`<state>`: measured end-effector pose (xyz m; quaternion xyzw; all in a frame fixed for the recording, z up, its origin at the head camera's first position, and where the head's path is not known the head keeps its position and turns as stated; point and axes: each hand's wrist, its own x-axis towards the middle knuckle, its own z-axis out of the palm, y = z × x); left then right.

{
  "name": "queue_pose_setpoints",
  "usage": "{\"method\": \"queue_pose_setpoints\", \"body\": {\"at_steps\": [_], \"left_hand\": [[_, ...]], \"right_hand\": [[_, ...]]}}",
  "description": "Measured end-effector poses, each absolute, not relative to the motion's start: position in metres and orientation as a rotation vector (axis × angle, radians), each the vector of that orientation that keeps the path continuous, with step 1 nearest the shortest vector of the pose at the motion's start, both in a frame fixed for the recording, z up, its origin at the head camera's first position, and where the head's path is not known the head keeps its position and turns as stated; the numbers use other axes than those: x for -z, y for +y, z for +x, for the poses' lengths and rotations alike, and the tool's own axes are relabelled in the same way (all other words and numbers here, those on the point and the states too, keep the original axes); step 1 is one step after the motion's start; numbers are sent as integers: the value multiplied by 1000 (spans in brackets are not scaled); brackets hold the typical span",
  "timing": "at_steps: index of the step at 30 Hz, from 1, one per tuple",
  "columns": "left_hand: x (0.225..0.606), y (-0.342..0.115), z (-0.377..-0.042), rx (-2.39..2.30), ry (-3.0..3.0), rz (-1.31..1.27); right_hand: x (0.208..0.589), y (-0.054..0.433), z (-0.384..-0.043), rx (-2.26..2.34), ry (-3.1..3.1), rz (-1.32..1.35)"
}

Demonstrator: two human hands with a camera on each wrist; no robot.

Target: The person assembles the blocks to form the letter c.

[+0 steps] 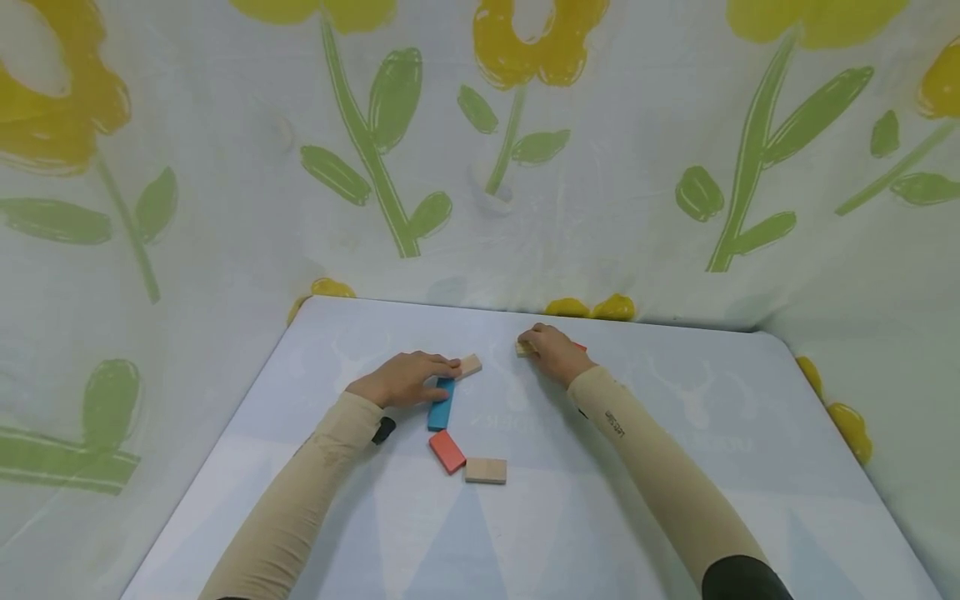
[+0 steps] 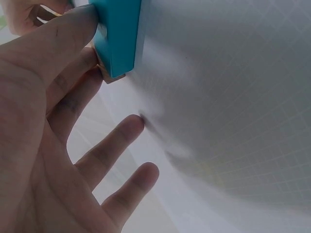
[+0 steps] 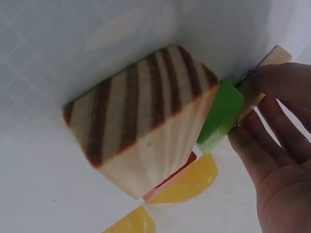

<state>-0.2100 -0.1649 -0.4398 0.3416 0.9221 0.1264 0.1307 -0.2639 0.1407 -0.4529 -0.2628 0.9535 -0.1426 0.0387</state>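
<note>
Brown-striped block (image 3: 141, 107) looms; right hand (image 1: 557, 354) pinches pale wooden block (image 3: 276, 55); splayed left hand (image 1: 403, 379) touches blue block (image 2: 118, 39).

Left fingers (image 1: 442, 367) touching blue block (image 1: 441, 410), wooden block (image 1: 470, 366); right fingers (image 1: 536, 336) holding pale block (image 1: 522, 350); red block (image 1: 447, 452) near blue one

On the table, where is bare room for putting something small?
Free: between the right sleeve and the table's right edge, and between the left sleeve and its left edge. Crowded: around the blue block, left hand and right hand.
</note>
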Motion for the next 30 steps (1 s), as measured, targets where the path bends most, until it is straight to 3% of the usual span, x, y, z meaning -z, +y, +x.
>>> {"method": "queue_pose_setpoints", "body": {"at_steps": [23,30], "left_hand": [[442,-166,-211,-355,2684,1003],[442,-167,-211,-386,2675,996]], "right_hand": [[451,141,-258,567,2992,-1012],[450,130,-253,585,2938,-970]]}}
